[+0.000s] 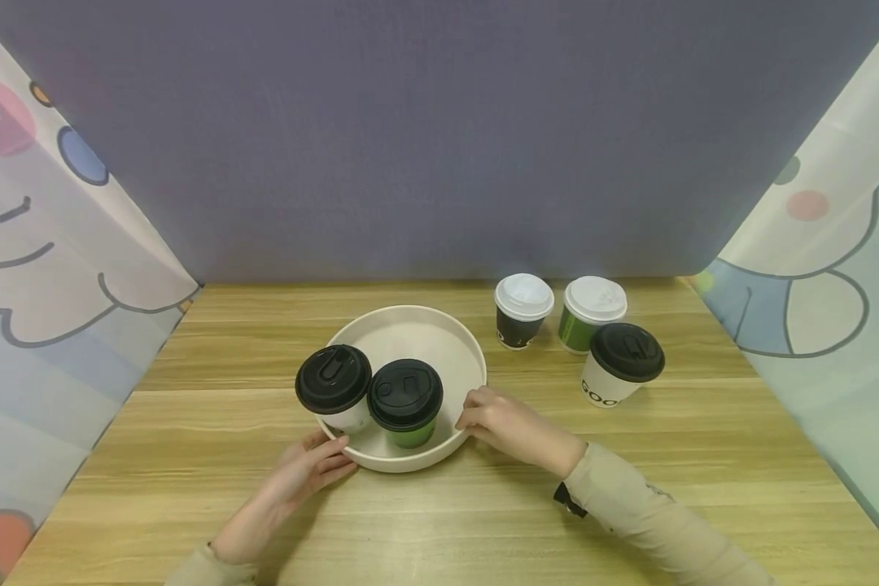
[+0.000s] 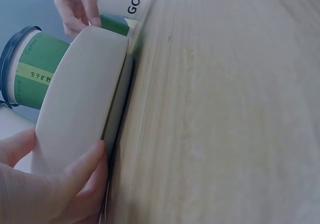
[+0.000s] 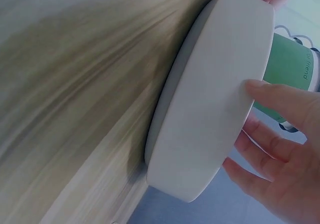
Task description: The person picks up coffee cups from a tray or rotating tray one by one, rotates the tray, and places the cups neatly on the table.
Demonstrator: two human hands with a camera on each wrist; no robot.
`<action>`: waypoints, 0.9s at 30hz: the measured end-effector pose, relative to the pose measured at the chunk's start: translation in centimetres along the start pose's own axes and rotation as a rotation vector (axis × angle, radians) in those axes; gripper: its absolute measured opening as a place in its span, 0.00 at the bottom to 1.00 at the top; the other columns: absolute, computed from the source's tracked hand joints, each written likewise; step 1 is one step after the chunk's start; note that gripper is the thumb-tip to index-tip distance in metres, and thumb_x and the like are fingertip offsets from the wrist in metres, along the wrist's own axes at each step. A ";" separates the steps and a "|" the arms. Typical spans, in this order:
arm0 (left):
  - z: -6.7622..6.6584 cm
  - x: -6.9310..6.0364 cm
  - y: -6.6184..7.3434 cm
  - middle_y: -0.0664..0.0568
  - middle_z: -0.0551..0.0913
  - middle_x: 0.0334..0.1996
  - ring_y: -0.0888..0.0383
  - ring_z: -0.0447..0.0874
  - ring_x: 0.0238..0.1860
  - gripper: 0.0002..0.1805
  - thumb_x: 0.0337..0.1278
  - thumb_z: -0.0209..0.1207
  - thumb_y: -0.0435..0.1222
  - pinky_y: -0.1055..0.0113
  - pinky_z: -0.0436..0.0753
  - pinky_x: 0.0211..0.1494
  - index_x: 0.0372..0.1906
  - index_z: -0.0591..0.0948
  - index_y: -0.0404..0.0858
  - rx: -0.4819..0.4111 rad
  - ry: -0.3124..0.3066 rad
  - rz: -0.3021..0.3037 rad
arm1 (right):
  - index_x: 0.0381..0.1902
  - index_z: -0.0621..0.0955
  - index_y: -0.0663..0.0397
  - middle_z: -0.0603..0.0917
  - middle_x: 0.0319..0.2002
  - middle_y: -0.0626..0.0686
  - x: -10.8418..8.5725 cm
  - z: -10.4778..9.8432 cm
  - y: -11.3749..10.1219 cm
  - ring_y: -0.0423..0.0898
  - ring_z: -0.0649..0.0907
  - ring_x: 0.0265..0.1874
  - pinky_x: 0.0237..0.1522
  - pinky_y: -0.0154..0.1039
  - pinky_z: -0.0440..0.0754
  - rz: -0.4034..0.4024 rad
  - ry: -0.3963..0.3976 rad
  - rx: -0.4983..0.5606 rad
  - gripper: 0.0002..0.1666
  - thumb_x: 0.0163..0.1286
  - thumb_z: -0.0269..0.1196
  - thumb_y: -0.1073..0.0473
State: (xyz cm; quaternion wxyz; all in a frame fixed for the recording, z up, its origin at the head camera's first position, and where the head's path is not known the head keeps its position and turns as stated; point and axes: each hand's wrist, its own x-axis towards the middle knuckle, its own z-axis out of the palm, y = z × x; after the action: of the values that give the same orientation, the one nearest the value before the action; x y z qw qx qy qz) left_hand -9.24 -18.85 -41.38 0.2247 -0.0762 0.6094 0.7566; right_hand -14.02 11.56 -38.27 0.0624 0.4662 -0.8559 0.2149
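Note:
A round cream tray (image 1: 416,332) rests on the wooden table, holding two lidded paper coffee cups. One is a white cup with a black lid (image 1: 333,379), against the tray's left side; beside it stands a green cup with a black lid (image 1: 406,395). My left hand (image 1: 300,476) grips the tray's wall at the lower left, thumb at the rim and fingers low on the outside, as the left wrist view shows. On the right side my right hand (image 1: 511,425) pinches the rim, its thumb on the outer wall (image 3: 210,93) and fingers over the inner side.
Right of the tray stand a black cup with a white lid (image 1: 523,303), a green cup with a white lid (image 1: 593,303) and a white cup with a black lid (image 1: 625,358). A grey panel (image 1: 439,146) borders the table's back; printed curtains (image 1: 806,309) hang at both sides.

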 end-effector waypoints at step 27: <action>0.0 0.0 -0.1 0.38 0.68 0.47 0.57 0.76 0.43 0.38 0.59 0.51 0.34 0.61 0.73 0.57 0.61 0.42 0.18 0.000 -0.005 -0.002 | 0.46 0.78 0.55 0.78 0.39 0.52 3.0 -5.9 -1.4 0.46 0.77 0.38 0.40 0.40 0.79 0.066 -0.104 -0.154 0.18 0.59 0.60 0.53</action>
State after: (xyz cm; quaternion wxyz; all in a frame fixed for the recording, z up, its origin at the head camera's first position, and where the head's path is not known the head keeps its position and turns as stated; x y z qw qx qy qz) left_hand -9.19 -18.87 -41.42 0.2269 -0.0749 0.6087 0.7565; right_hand -15.12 11.11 -31.65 0.0464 0.4420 -0.8869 0.1262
